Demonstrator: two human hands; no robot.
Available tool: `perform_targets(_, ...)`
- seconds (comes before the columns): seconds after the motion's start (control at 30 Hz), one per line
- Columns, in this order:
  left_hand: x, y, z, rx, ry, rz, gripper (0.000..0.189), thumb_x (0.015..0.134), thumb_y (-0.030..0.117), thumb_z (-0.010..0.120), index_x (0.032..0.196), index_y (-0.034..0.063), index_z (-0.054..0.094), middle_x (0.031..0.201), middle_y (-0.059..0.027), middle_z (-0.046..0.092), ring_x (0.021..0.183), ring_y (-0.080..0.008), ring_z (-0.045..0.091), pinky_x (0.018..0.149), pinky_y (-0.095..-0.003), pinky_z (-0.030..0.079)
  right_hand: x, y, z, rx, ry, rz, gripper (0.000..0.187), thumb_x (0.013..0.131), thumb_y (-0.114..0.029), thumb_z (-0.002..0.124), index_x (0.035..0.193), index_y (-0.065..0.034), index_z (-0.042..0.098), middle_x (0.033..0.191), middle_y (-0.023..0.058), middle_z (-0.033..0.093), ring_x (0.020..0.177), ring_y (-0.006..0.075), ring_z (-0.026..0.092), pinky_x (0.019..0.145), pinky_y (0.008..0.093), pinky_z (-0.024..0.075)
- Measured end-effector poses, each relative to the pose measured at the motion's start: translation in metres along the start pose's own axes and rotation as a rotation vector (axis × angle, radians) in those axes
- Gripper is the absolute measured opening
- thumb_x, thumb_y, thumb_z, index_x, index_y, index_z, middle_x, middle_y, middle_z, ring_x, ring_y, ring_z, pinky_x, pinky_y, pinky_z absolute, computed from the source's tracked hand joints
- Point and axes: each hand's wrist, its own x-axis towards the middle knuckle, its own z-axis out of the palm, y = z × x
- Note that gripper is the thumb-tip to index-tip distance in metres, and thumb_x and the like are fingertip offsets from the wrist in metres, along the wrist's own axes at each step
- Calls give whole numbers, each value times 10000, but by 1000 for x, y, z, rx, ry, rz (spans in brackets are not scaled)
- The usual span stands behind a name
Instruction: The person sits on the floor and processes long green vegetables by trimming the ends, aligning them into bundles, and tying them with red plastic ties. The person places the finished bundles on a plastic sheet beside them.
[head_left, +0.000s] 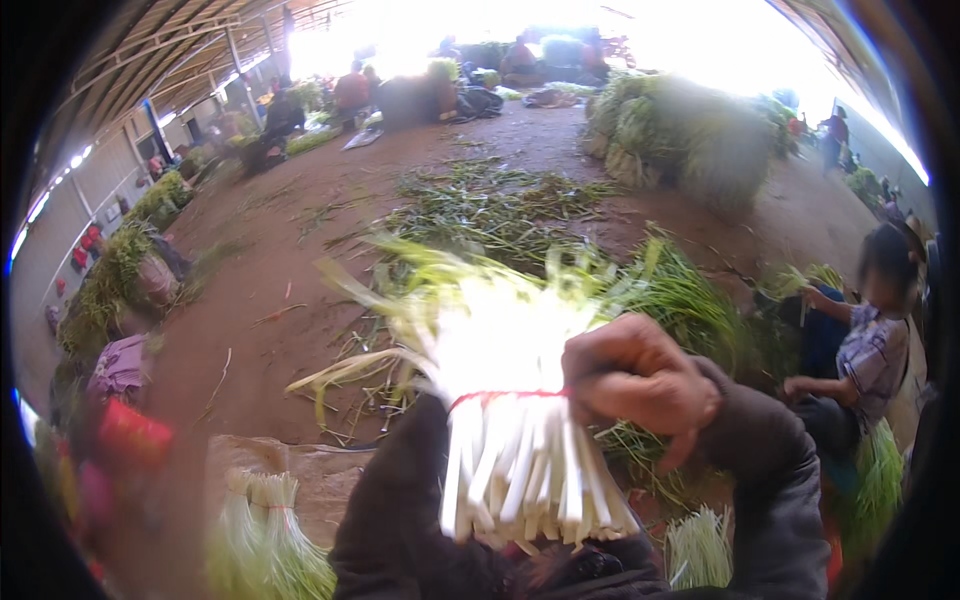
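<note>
A thick bundle of pale-stemmed green vegetable stalks (525, 465) is held up in front of me, cut ends facing down toward me. Glare washes out its upper middle. Around the stems runs a thin red band (495, 394), which meets the curled fingers of my right hand (641, 375) at the bundle's right side. My left hand is out of view, apparently behind the bundle; a dark sleeve (397, 495) leads up there. Loose green stalks (675, 292) lie in a pile just beyond my right hand.
Tied bundles (274, 517) rest on a brown sheet (322, 480) at lower left. Another bundle (699, 547) stands at lower right. Scattered leaves (495, 202) cover the floor ahead. A seated person (874, 345) works at right. A large stack of greens (675, 135) stands farther back.
</note>
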Motion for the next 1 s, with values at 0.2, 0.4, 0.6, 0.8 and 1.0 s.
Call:
perform_targets(0.2, -83, -19, 131, -277, -353, -42, 603, 693, 178, 771, 1235, 67, 532, 1175, -75, 575, 1066, -215, 524, 906, -368, 429, -131, -12, -2, 29, 423, 112, 129, 815, -26, 448, 764, -4, 565, 627, 31, 528, 537, 77, 443, 473, 224, 330)
perform_targets(0.4, -141, -23, 221, -74, -756, 48, 602, 673, 163, 782, 1218, 74, 544, 1168, -80, 574, 1102, -220, 526, 942, -375, 424, -212, 30, 29, 369, 744, 92, 149, 829, -84, 450, 703, -23, 500, 547, 2, 432, 405, 53, 300, 385, 234, 232)
perform_targets(0.6, -164, -6, 244, -28, -927, 60, 524, 693, 285, 770, 1152, 116, 581, 1115, -71, 589, 1077, -245, 531, 972, -396, 382, -257, 23, 59, 405, 848, -71, 157, 823, -70, 452, 694, -4, 512, 554, 13, 466, 406, 42, 303, 389, 222, 226)
perform_targets(0.8, -180, -35, 216, -151, -901, -24, 699, 741, 367, 757, 1323, 161, 431, 1314, -43, 456, 1251, -208, 388, 1084, -416, 250, -243, 21, 78, 328, 741, 21, 151, 710, 15, 379, 591, -7, 470, 565, 68, 477, 489, 137, 379, 459, 269, 298)
perform_targets(1.0, -198, -41, 185, -335, -656, 50, 864, 685, 349, 792, 1410, 146, 367, 1412, -71, 409, 1308, -215, 373, 1137, -414, 203, -218, 0, 87, 145, 360, 144, 169, 856, 20, 449, 851, -10, 616, 660, 17, 541, 562, 54, 464, 468, 232, 348)
